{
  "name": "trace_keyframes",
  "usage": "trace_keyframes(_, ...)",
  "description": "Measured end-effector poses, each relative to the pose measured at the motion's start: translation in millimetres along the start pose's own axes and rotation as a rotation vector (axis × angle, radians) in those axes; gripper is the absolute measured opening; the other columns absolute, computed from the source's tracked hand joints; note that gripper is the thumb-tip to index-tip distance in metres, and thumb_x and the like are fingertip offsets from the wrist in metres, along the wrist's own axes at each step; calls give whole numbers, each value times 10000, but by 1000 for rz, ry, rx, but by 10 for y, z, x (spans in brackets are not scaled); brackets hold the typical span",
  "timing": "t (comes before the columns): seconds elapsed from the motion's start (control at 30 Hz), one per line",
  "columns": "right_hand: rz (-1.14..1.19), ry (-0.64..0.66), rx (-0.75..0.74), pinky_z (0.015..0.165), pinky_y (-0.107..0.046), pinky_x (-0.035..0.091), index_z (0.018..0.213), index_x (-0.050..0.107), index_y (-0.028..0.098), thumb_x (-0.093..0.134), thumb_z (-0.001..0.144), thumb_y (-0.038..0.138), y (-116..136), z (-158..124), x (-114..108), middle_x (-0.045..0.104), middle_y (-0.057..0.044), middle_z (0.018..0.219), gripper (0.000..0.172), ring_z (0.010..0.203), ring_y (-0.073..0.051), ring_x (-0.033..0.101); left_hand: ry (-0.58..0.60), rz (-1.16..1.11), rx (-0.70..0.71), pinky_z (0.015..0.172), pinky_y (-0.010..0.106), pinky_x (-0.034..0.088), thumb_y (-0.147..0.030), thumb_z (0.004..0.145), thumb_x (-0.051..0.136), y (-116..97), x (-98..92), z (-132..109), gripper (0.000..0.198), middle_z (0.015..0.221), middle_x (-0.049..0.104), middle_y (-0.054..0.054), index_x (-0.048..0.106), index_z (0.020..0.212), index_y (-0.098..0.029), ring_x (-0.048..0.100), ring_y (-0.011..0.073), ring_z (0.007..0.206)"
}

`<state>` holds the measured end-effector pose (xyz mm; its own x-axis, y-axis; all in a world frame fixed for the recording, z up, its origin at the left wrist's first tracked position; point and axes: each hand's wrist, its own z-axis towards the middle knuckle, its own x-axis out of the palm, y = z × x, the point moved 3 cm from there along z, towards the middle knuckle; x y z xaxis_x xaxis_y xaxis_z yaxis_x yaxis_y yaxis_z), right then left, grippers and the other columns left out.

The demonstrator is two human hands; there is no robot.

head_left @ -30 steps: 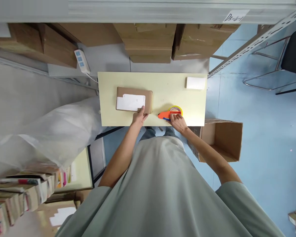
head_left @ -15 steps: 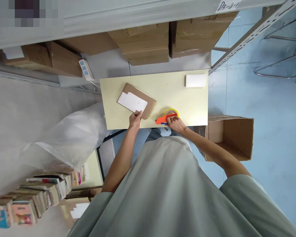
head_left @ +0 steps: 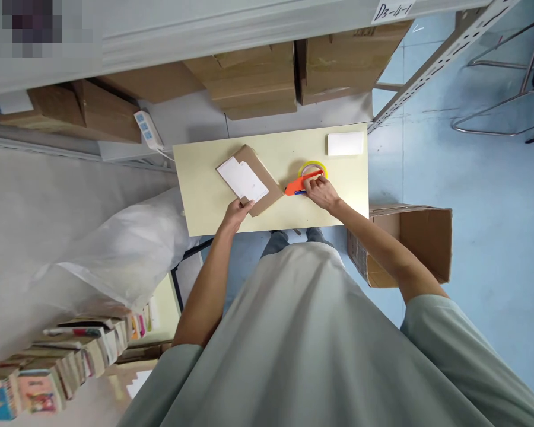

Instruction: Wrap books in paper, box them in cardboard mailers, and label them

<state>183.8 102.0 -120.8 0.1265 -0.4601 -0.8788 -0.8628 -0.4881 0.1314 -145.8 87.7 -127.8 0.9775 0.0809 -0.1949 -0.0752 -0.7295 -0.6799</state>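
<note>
My left hand (head_left: 237,214) grips the lower left edge of a flat brown cardboard parcel (head_left: 262,178), thumb on top. A white paper label (head_left: 242,179) lies on the parcel's upper face. My right hand (head_left: 321,191) is closed round an orange tape dispenser (head_left: 295,185) that carries a roll of yellow-edged tape (head_left: 312,166). The dispenser's front end is right by the parcel's right corner; whether it touches I cannot tell. Both are over a pale yellow table (head_left: 204,213).
A white block-like stack (head_left: 345,143) lies at the table's back right. Cardboard boxes (head_left: 253,77) fill the shelf behind, beside a power strip (head_left: 148,129). An open carton (head_left: 425,243) stands at right. At left are a white plastic bag (head_left: 124,243) and rows of books (head_left: 48,370).
My right hand has moved the tape dispenser away from my body, up to the parcel's corner. The parcel has turned clockwise a little under my left hand.
</note>
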Motion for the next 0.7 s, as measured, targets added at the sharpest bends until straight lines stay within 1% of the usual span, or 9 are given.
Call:
trace_keyframes(0.1, -60, 14, -60, 1119, -505, 448, 1521, 485, -66, 310, 1190, 303, 1, 67, -15, 778, -320, 1266, 526, 1138, -380, 756, 23, 41, 20, 1120, 436, 603, -307, 662, 1035, -122, -41, 43, 587, 1145, 840, 117, 773, 1174, -192, 773, 297, 1227)
trace_keyframes(0.17, -91, 16, -94, 1126, -508, 452, 1562, 447, -77, 330, 1184, 297, 20, 58, -4, 778, -317, 1281, 545, 1141, -380, 764, 13, 91, 103, 1203, 471, 568, -221, 657, 1014, -246, -54, 73, 792, 1374, 791, 152, 713, 1390, -216, 722, 316, 1378)
trace_keyframes(0.27, -109, 15, -134, 1134, -522, 459, 1572, 435, -85, 347, 1169, 238, 145, 51, 9, 789, -315, 1263, 523, 1125, -376, 779, -23, 351, 240, 1371, 504, 392, -126, 690, 927, -450, -8, 81, 1069, 1769, 492, 216, 509, 1670, -200, 442, 367, 1685)
trace_keyframes(0.33, -114, 9, -177, 1138, -531, 463, 1568, 446, -81, 362, 1157, 194, 329, 73, 13, 797, -311, 1254, 502, 1128, -374, 787, -47, 601, 270, 1442, 515, 235, -128, 736, 863, -545, 89, 53, 1112, 1892, 228, 256, 393, 1745, -124, 207, 396, 1781)
trace_keyframes(0.4, -111, 0, -239, 1123, -526, 479, 1548, 481, -67, 385, 1137, 149, 599, 112, 19, 807, -299, 1244, 475, 1137, -371, 794, -90, 791, 254, 1463, 549, 121, -189, 813, 811, -592, 228, 5, 1078, 1912, 78, 284, 325, 1766, -60, 64, 415, 1799)
trace_keyframes(0.47, -80, -10, -288, 1082, -506, 506, 1501, 535, -53, 399, 1105, 87, 921, 159, 29, 819, -283, 1210, 442, 1118, -360, 806, -163, 871, 225, 1461, 585, 72, -325, 925, 756, -606, 386, -46, 1015, 1909, 50, 299, 280, 1772, -31, 5, 427, 1797)
trace_keyframes(0.53, -20, -38, -310, 1031, -489, 536, 1440, 591, -30, 383, 1071, 11, 1245, 201, 38, 832, -270, 1182, 426, 1056, -337, 823, -236, 881, 205, 1450, 628, 62, -538, 1014, 684, -606, 541, -77, 1017, 1909, 44, 303, 245, 1779, -32, -28, 439, 1794)
trace_keyframes(0.6, 29, -43, -313, 965, -455, 563, 1341, 646, -23, 369, 1048, -38, 1523, 228, 59, 840, -265, 1108, 403, 984, -309, 833, -298, 871, 175, 1427, 694, 80, -719, 1026, 613, -601, 667, -73, 1091, 1907, 30, 309, 210, 1790, -52, -50, 459, 1790)
trace_keyframes(0.7, 76, -54, -309, 906, -427, 582, 1269, 669, -22, 376, 1038, -55, 1794, 239, 101, 837, -267, 1036, 374, 952, -295, 834, -334, 901, 129, 1376, 789, 109, -801, 989, 616, -586, 781, -16, 1188, 1901, 8, 325, 145, 1810, -82, -80, 488, 1781)
